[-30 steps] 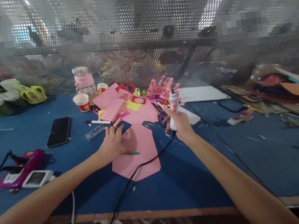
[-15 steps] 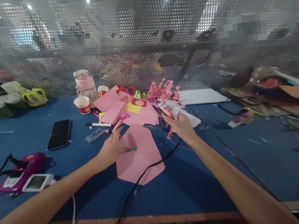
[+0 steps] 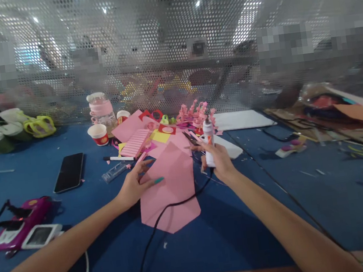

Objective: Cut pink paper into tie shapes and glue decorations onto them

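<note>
A large sheet of pink paper (image 3: 171,186) with angled corners is in front of me, over the blue table. My left hand (image 3: 135,186) is at its left edge, the thumb with a teal nail across the face and the fingers along the edge. In my right hand (image 3: 220,160) is a white hot glue gun (image 3: 209,143) with orange marks, its dark nozzle pointing up. A black cord (image 3: 176,203) runs from it across the paper. Scissors (image 3: 190,138) lie just left of the glue gun, partly hidden.
Pink flower sprigs (image 3: 195,114), pink and yellow paper pieces and a marker (image 3: 118,158) lie beyond the sheet. To the left are a phone (image 3: 69,172), a paper cup (image 3: 99,135) and a purple power strip (image 3: 25,223). A perforated metal screen (image 3: 157,46) stands behind.
My right hand has brought the glue gun upright, its nozzle now showing above the hand. The pink sheet's far end has risen to a point, with my left hand still at its edge.
</note>
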`<state>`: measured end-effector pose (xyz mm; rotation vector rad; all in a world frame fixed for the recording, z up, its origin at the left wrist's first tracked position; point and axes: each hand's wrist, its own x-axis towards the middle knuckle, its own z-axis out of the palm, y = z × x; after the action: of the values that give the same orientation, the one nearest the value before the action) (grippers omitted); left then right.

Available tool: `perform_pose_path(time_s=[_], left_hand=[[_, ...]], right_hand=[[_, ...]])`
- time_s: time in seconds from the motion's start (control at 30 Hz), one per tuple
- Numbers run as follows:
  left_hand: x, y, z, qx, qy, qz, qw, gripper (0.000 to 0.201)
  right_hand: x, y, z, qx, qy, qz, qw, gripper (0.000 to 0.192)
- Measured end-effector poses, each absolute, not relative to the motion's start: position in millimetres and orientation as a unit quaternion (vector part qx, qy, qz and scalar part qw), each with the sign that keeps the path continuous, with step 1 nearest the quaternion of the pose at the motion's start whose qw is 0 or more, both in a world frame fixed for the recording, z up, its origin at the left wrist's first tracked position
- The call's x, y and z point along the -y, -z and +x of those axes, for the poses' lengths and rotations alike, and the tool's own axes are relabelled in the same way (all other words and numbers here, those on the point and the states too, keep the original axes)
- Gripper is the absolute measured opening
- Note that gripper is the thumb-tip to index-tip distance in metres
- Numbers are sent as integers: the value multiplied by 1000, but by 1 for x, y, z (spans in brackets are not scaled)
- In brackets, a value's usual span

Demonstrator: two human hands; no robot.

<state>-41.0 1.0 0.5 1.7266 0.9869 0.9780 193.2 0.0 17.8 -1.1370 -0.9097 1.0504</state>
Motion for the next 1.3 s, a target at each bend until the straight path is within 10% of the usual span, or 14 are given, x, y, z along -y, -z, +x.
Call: perform_pose_path(time_s=[0.63,0.87,1.3], left_hand=[[-10,-1,-46,-448,-572,600,336,59],[-12,1,-51,-475,-580,635,185,26],[-6,11,-52,-456,-539,662,253,31]], right_hand=[[8,-22,190,397,-637,-402,525,20],[13,-28,185,370,-688,-395,483,23],[18,-33,180,399,-688,-369,481,32]])
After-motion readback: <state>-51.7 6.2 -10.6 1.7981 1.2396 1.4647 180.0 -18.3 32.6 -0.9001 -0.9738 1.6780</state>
